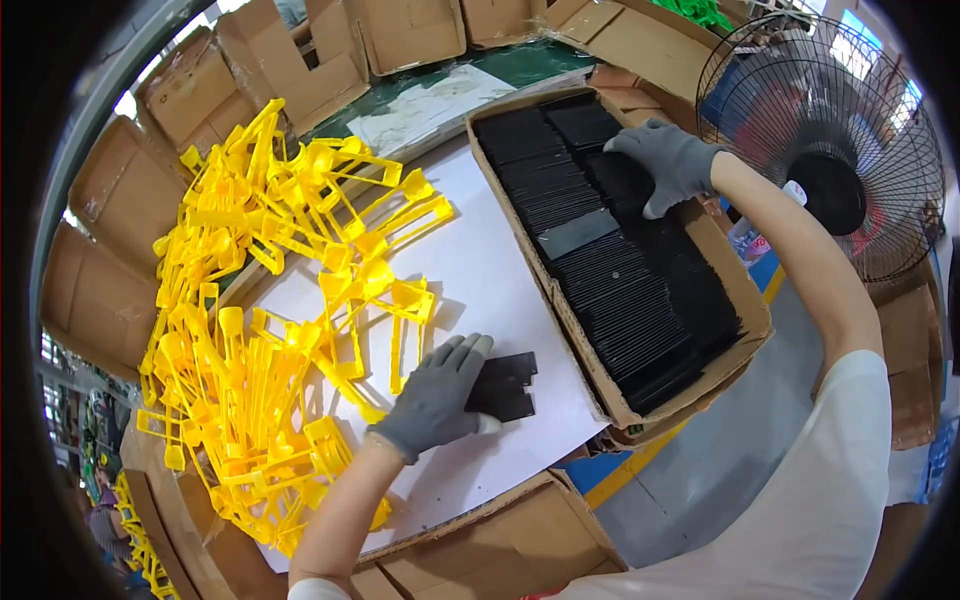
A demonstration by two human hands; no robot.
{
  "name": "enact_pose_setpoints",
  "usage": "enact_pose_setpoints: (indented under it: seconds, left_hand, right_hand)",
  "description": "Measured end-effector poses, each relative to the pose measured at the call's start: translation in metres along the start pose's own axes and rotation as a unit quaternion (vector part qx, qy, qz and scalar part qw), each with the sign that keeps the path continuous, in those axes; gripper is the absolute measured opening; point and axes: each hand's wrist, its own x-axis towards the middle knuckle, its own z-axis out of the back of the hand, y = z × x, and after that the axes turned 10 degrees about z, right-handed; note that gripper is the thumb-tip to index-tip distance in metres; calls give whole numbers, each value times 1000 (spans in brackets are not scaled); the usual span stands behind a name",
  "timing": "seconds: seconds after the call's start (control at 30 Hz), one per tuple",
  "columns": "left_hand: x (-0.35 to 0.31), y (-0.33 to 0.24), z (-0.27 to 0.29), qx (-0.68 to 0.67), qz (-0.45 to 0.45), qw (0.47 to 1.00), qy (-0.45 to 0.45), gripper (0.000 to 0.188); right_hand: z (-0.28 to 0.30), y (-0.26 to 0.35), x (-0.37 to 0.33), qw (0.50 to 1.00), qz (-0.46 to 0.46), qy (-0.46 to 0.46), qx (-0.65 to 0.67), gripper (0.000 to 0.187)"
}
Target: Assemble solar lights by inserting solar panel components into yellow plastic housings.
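On the right stands a fan (825, 193) with a black wire cage; cardboard (905, 350) sits below it. Bright green pieces (695, 10) lie at the far right. Upright cardboard panels (112, 185) line the left and far sides. A stained whitish sheet (432, 106) lies on the far green surface (530, 64). At the near right, a yellow stripe (634, 466) crosses the grey floor (690, 478).
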Motion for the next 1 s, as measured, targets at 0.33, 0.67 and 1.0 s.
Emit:
enact_pose_setpoints:
  seconds: [0.33, 0.67, 1.0]
  left_hand:
    - [-7, -6, -26, -29, 65, 997, -35, 56]
    - [-32, -20, -61, -21, 77, 986, -148, 31]
    - [-72, -19, -61, 66, 23, 987, -146, 26]
  right_hand:
    - [7, 10, -20, 998, -32, -44, 41, 90]
    - [83, 64, -31, 980, -51, -171, 88, 87]
    - [70, 230, 59, 990, 135, 15, 31, 79]
